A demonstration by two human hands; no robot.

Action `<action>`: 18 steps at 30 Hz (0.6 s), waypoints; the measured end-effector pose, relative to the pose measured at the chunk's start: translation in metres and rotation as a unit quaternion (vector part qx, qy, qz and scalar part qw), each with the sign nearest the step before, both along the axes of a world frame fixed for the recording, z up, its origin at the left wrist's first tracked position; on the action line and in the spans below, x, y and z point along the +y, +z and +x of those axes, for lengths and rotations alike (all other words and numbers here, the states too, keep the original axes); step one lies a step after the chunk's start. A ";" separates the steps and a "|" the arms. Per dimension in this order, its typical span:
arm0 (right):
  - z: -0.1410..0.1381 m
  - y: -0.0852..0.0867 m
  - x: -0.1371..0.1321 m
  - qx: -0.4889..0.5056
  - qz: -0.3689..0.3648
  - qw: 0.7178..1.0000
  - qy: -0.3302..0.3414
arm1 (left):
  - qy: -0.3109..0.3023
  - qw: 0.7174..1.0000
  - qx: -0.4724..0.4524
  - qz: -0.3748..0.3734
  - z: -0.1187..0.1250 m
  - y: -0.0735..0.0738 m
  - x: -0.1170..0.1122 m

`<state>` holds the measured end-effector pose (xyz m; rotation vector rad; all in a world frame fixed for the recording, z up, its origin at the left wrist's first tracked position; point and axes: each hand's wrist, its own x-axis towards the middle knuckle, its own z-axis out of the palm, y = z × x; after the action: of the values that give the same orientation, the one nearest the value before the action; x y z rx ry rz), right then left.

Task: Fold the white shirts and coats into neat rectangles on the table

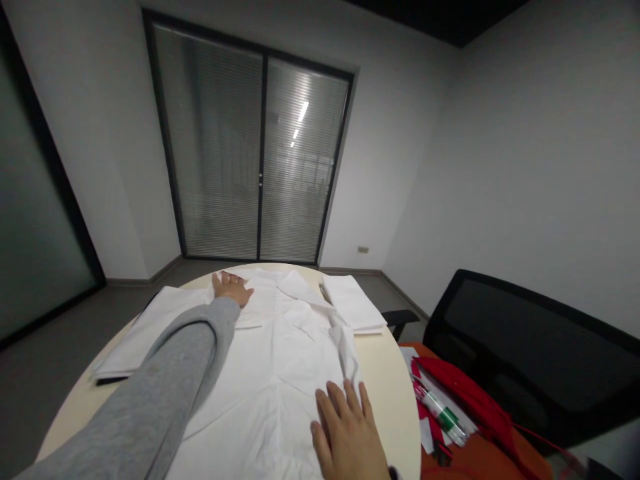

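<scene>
A white button-up shirt (273,353) lies front up along the table, its collar at the far end and its hem toward me. My left hand (233,290) reaches out to the shirt's upper left, near the shoulder, and rests there with the thumb apart from the fingers. Nearer to me, my right hand (347,430) lies palm down with fingers spread on the shirt's right edge, beside the sleeve (346,347). Neither hand shows anything gripped. My left forearm hides part of the shirt's left side.
On the round cream table (387,393), folded white cloth (165,320) lies at the left, and another folded white piece (353,303) at the far right. A black mesh chair (530,347) stands to the right, with a red bag (465,387) and a plastic bottle (445,417) on its orange seat.
</scene>
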<state>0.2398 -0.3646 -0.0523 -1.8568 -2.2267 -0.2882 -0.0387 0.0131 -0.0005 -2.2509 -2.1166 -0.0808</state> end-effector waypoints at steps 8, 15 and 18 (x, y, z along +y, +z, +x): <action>-0.021 0.047 -0.002 0.022 -0.017 1.000 0.003 | 0.004 1.000 -0.029 0.007 -0.065 0.020 0.026; -0.072 0.105 0.124 0.108 -0.127 0.965 0.203 | -0.019 0.998 -0.049 -0.027 -0.098 -0.017 -0.009; -0.093 0.089 0.206 0.081 -0.144 0.965 0.202 | -0.015 0.998 -0.056 -0.008 -0.099 -0.025 -0.018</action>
<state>0.1470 -0.1583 0.0363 -1.4248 -2.5594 0.2641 -0.1381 -0.0044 -0.0253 -2.3399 -2.1439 -0.1977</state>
